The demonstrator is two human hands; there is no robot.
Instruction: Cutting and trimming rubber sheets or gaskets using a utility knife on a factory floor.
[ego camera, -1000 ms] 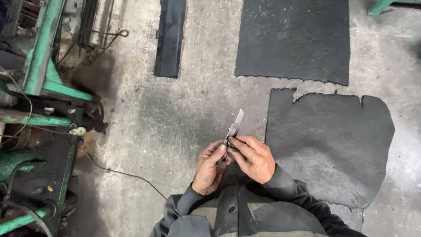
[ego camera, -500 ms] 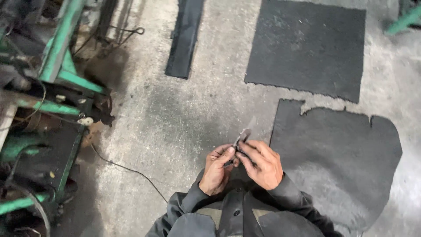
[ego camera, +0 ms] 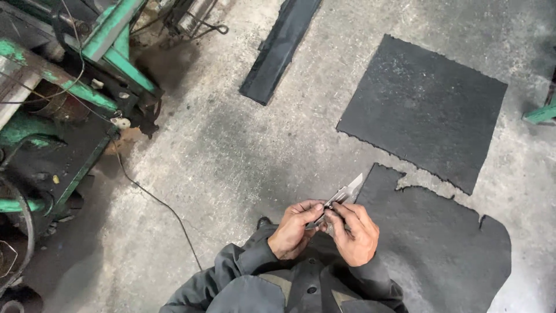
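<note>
My left hand [ego camera: 294,230] and my right hand [ego camera: 353,231] meet in front of my chest, both closed around a small metal utility knife [ego camera: 341,198]. Its pale blade sticks out up and to the right, past my fingertips. My left fingers pinch the lower end of the knife body, while my right thumb and fingers wrap its middle. Grey jacket sleeves [ego camera: 243,264] show below my wrists. I stand on a concrete floor [ego camera: 231,150], with the knife held in the air above it.
A large ragged black rubber sheet [ego camera: 446,243] lies at my right. A squarer black sheet [ego camera: 423,107] lies farther off. A narrow black strip [ego camera: 278,49] is at top centre. A green metal machine frame [ego camera: 69,87] fills the left, with a thin cable [ego camera: 150,197] trailing across the floor.
The view has swung, so the machine and sheets shifted in frame. My hands stay together on the knife, and its blade, partly hidden half a second ago, shows extended again.
</note>
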